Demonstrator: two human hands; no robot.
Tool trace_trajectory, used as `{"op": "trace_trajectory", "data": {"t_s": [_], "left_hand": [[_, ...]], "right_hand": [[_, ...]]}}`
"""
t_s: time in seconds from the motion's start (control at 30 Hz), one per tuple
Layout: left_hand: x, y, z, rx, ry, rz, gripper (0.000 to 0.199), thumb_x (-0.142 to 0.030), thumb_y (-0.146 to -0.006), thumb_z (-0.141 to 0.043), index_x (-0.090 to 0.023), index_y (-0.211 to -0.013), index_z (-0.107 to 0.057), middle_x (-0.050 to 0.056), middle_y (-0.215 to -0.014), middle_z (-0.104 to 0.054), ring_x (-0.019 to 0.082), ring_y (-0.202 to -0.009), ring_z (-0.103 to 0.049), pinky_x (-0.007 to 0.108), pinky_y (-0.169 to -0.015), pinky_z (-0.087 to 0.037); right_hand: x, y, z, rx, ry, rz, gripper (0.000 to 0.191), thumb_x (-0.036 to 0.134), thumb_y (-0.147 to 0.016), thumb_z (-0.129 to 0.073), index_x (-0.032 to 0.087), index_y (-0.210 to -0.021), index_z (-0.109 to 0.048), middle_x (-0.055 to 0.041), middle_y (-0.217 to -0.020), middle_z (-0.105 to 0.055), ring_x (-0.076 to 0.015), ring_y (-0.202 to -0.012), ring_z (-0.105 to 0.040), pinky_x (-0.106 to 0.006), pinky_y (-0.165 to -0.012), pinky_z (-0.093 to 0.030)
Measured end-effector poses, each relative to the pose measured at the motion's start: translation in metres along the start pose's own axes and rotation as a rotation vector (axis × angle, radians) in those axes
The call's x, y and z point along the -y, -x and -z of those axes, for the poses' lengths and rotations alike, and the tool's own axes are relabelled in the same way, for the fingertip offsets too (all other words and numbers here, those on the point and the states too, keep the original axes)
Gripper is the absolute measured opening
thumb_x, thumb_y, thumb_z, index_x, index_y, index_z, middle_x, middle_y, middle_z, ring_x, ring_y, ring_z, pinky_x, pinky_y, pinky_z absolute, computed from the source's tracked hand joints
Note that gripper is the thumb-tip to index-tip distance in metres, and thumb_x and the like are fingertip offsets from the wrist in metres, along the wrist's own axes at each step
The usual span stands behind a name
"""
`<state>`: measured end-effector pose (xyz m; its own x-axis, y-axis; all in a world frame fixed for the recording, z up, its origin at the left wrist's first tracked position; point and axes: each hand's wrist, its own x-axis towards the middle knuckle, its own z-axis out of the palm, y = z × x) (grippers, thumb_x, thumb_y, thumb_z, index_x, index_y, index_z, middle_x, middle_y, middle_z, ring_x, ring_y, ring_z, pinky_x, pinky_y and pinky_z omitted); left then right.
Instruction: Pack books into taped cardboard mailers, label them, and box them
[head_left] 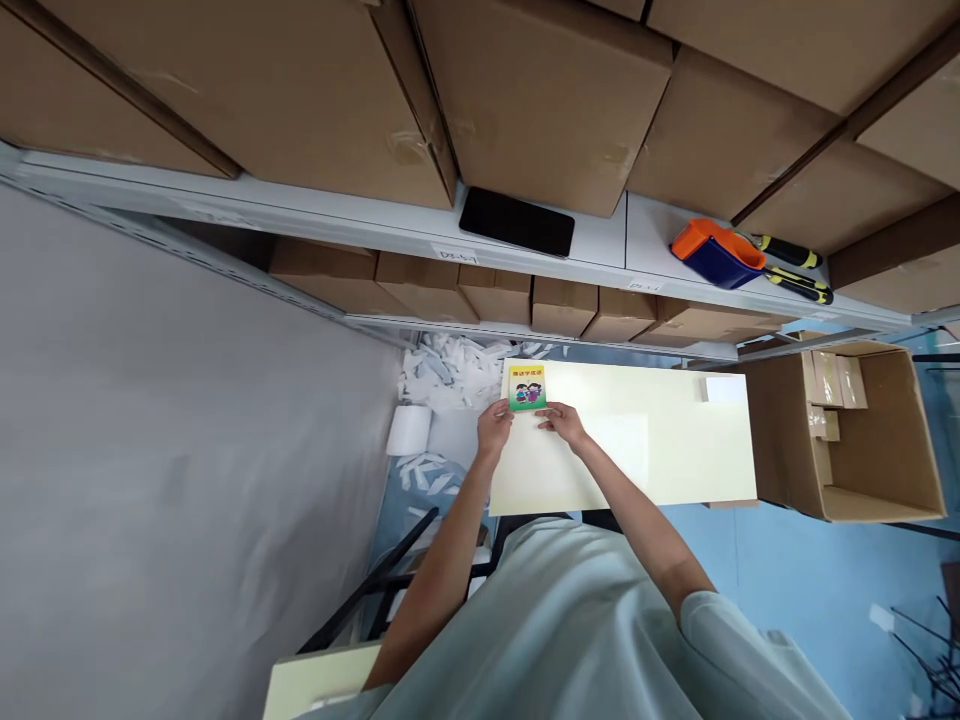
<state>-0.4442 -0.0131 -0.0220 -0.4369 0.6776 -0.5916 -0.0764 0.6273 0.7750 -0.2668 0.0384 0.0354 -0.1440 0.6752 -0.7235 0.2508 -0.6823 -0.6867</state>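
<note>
Head view shows a person's two bare hands at the far left part of a long, pale desk (697, 450). Between them is a small booklet (527, 387), yellow above and green below, its cover picturing two cartoon figures under a line of red characters. The left hand (494, 429) has its fingers closed on the lower left corner of the booklet; the right hand (565, 422) has its fingers bent at the lower right corner, though whether they pinch it I cannot tell. Nor is it clear whether the booklet touches the desk or is raised just above it. Near the desk's far right corner lies a white block (724, 389). Beyond the right end stands an open carton (877, 450) with smaller boxes inside. White scraps (457, 372) and a white roll (409, 430) lie left of the desk. On the shelf (600, 232) above rest a black phone (517, 221) and an orange-and-blue holder (718, 254).
</note>
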Motion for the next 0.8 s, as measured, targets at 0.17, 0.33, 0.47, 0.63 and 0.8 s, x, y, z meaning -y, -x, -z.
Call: {"op": "trace_trajectory", "data": {"t_s": [0.17,0.33,0.47,0.63,0.8], "left_hand": [[0.011,0.007,0.017,0.025,0.038,-0.026,0.051,-0.030,-0.091,-0.064,-0.016,-0.140,-0.066,0.016,-0.146,-0.071,0.023,-0.111,-0.077,0.034,-0.093,-0.064],[0.042,0.025,0.046,-0.054,-0.262,-0.055,0.043,-0.036,-0.093,-0.064,-0.017,-0.131,-0.070,0.014,-0.135,-0.076,0.022,-0.101,-0.077,0.035,-0.094,-0.062],[0.065,0.050,0.053,-0.104,-0.457,-0.004,0.034,-0.040,-0.087,-0.071,-0.019,-0.113,-0.075,0.012,-0.119,-0.080,0.028,-0.101,-0.075,0.042,-0.103,-0.057],[0.076,0.077,0.037,-0.160,-0.606,0.031,0.019,-0.037,-0.086,-0.071,-0.020,-0.094,-0.076,0.011,-0.099,-0.082,0.033,-0.104,-0.075,0.044,-0.101,-0.056],[0.066,0.092,0.021,-0.283,-0.748,0.013,0.023,-0.032,-0.091,-0.063,-0.017,-0.099,-0.078,0.017,-0.102,-0.081,0.036,-0.102,-0.075,0.050,-0.098,-0.057]], "right_hand": [[-0.026,0.040,0.035,-0.032,0.090,-0.009,0.021,0.022,-0.095,-0.071,0.020,-0.115,-0.073,-0.0077,-0.109,-0.085,-0.0192,-0.082,-0.082,-0.034,-0.083,-0.067],[-0.062,0.095,0.130,-0.301,0.287,-0.077,0.022,0.033,-0.097,-0.069,0.019,-0.113,-0.070,-0.0080,-0.109,-0.082,-0.0222,-0.087,-0.082,-0.033,-0.082,-0.063],[-0.081,0.111,0.193,-0.506,0.488,-0.165,0.031,0.039,-0.098,-0.068,0.016,-0.118,-0.068,-0.0119,-0.115,-0.079,-0.0228,-0.096,-0.081,-0.030,-0.088,-0.059],[-0.095,0.094,0.217,-0.524,0.663,-0.228,0.023,0.033,-0.101,-0.067,0.015,-0.114,-0.073,-0.0158,-0.120,-0.079,-0.0244,-0.115,-0.075,-0.028,-0.094,-0.054],[-0.105,0.078,0.233,-0.422,0.716,-0.210,0.017,0.024,-0.100,-0.064,0.017,-0.106,-0.078,-0.0151,-0.118,-0.081,-0.0256,-0.112,-0.075,-0.029,-0.094,-0.054]]}}
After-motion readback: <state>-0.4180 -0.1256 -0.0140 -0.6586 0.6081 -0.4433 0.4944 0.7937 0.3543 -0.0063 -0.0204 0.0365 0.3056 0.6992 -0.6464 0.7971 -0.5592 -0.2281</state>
